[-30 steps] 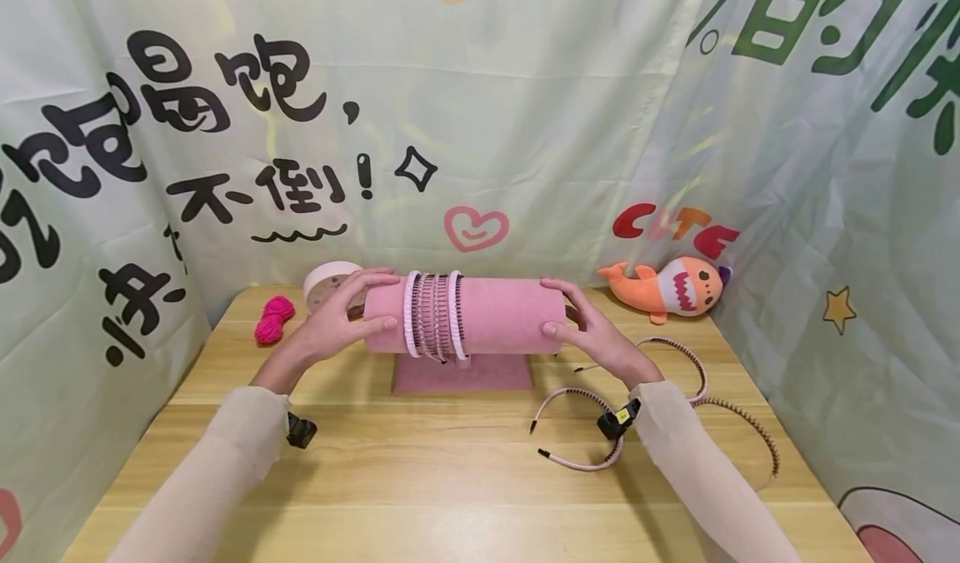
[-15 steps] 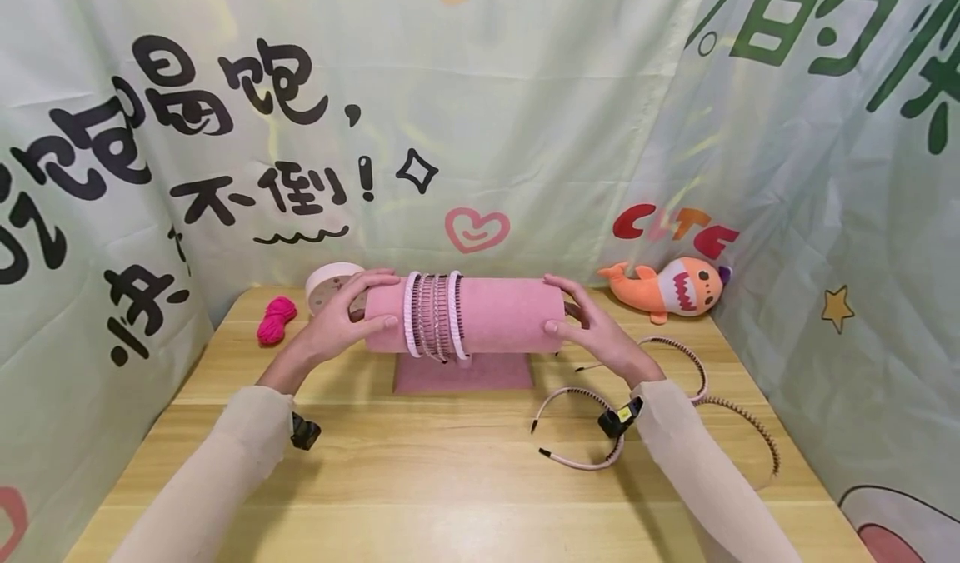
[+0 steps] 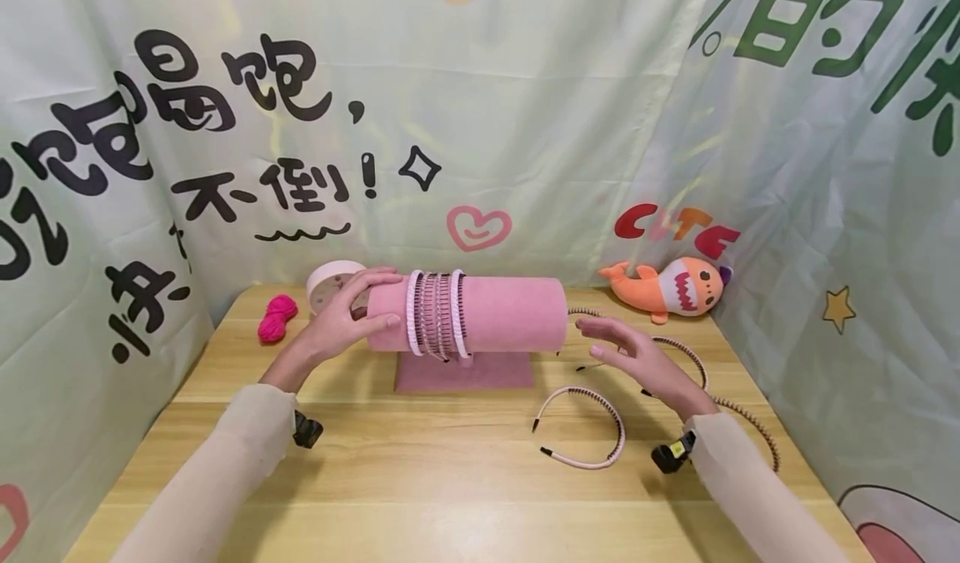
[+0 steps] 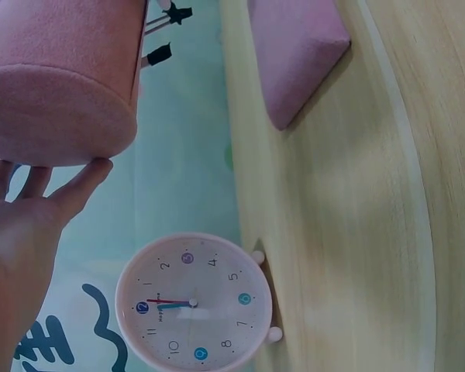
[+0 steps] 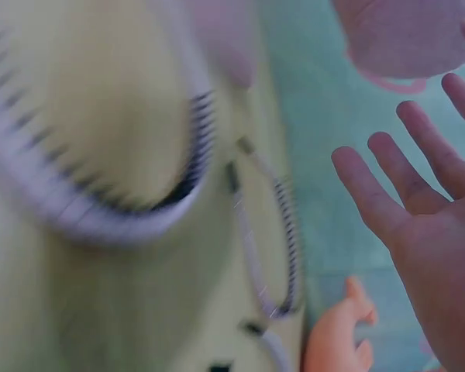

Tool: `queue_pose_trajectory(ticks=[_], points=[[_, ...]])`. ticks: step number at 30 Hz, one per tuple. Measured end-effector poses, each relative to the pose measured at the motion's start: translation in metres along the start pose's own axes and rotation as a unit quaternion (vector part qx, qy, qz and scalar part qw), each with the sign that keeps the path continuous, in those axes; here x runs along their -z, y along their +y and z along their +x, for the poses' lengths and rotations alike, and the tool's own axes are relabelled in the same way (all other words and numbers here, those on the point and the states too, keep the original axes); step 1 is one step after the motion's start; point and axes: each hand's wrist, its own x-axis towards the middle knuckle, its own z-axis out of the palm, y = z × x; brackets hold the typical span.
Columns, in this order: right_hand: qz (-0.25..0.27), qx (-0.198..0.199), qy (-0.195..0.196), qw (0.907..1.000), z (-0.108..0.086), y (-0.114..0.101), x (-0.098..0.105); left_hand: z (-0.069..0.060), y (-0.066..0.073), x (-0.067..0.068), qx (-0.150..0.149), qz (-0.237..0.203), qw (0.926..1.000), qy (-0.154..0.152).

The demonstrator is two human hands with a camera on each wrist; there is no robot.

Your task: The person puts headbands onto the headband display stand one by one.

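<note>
The left hand [image 3: 336, 321], fingers gripping the left end of the horizontal pink suede-like cylinder [image 3: 513, 313] raised above the wooden bench [image 3: 420, 480], should steady it lightly, while the right hand [image 3: 647, 363], fingers released beside its right end, should avoid the pale-pink toothed headband [image 3: 705, 377].

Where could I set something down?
Two bare patches: the table front, between the sleeves, before the pink stand and nearest headband; and one between the yarn and left sleeve. The right is crowded, with headbands around the right hand and plush toy behind.
</note>
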Motion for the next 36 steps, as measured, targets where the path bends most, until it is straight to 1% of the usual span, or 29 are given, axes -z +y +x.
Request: queue_pose_trajectory(ticks=[3,5,9,12,16,22,24,29,36], points=[[-0.031,-0.007,0.0,0.9995,-0.013,0.013,0.001,0.0,-0.001,0.0,-0.003,0.002,1.0,0.001],[-0.053,-0.002,0.0,0.9986,-0.02,0.022,0.001,0.0,-0.002,0.0,-0.004,0.005,1.0,0.0],[-0.065,0.001,-0.01,0.9978,-0.032,0.037,-0.001,0.0,-0.003,0.001,-0.006,0.008,0.9999,0.0],[-0.061,0.024,-0.026,0.9975,-0.038,0.044,-0.004,0.0,-0.002,0.001,-0.007,0.008,0.9999,0.0],[-0.075,0.07,-0.045,0.9937,-0.043,0.05,-0.008,0.0,-0.001,0.002,-0.01,0.007,0.9999,-0.001],[-0.122,0.09,-0.054,0.987,-0.045,0.053,-0.013,0.0,0.0,0.001,-0.005,0.002,1.0,-0.007],[-0.13,0.09,-0.057,0.9858,-0.045,0.053,-0.014,0.0,0.0,0.001,-0.003,0.0,1.0,-0.009],[-0.136,0.075,-0.064,0.9858,-0.043,0.052,-0.014,0.0,0.0,0.001,-0.004,-0.001,0.9999,-0.01],[-0.152,0.055,-0.047,0.9857,-0.044,0.051,-0.014,0.0,0.0,0.001,-0.007,-0.001,0.9999,-0.009]])
